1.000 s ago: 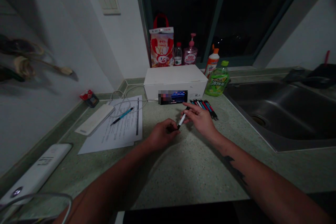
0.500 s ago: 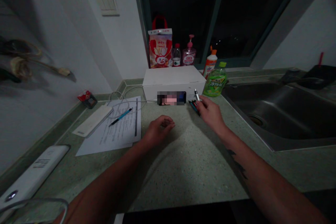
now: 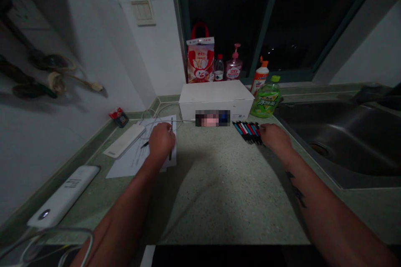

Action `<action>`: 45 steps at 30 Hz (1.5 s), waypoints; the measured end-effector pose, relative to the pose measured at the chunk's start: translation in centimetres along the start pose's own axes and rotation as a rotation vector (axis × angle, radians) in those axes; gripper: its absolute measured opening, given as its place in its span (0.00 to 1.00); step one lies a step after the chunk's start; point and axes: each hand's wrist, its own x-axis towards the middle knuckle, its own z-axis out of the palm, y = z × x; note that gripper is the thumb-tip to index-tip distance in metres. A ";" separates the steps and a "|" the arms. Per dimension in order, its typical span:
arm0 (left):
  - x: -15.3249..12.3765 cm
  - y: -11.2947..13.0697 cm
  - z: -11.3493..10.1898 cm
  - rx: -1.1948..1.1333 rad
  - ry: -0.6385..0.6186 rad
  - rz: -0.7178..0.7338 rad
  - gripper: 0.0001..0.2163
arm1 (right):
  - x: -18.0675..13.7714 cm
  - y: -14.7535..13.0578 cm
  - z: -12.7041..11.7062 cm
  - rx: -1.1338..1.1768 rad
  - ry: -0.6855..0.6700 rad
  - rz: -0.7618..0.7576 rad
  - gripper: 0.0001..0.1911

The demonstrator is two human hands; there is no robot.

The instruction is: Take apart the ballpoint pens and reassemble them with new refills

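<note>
My left hand (image 3: 161, 139) is closed over the printed paper sheets (image 3: 125, 169), its fingers around the upper end of a pen (image 3: 144, 144). Most of that pen is hidden beneath the hand; its dark tip shows on the left. On the right, several pens (image 3: 247, 132) in blue, red, white and black lie side by side on the counter. My right hand (image 3: 275, 137) is at the right end of this row, fingers pinched at the outermost pen, which they partly cover.
A phone (image 3: 213, 118) leans against a white box (image 3: 216, 94), with a cable to its left. A green bottle (image 3: 266, 99) stands between box and sink (image 3: 338, 133). On the left lie a white slab-like case (image 3: 124, 141), a white device (image 3: 64, 196) and a small red-black packet (image 3: 118, 117).
My left hand has moved left from mid-counter onto the pen on the paper. My right hand has lowered the white pen and shifted right, uncovering the row. The view has shifted slightly left.
</note>
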 end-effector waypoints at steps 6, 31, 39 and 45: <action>1.0 -4.1 -0.7 0.384 -0.216 -0.219 0.16 | -0.7 -0.8 -1.0 -0.004 0.087 -0.052 0.18; -2.5 4.1 -0.4 -0.586 -0.299 0.341 0.08 | -7.1 -8.5 -1.0 0.300 0.224 -0.882 0.19; -5.2 6.2 2.8 -0.798 -0.422 0.235 0.07 | -7.5 -9.2 -0.9 0.175 -0.004 -0.881 0.09; -4.8 6.5 1.5 -0.883 -0.567 0.153 0.12 | -7.4 -8.8 -1.1 0.262 0.024 -0.881 0.06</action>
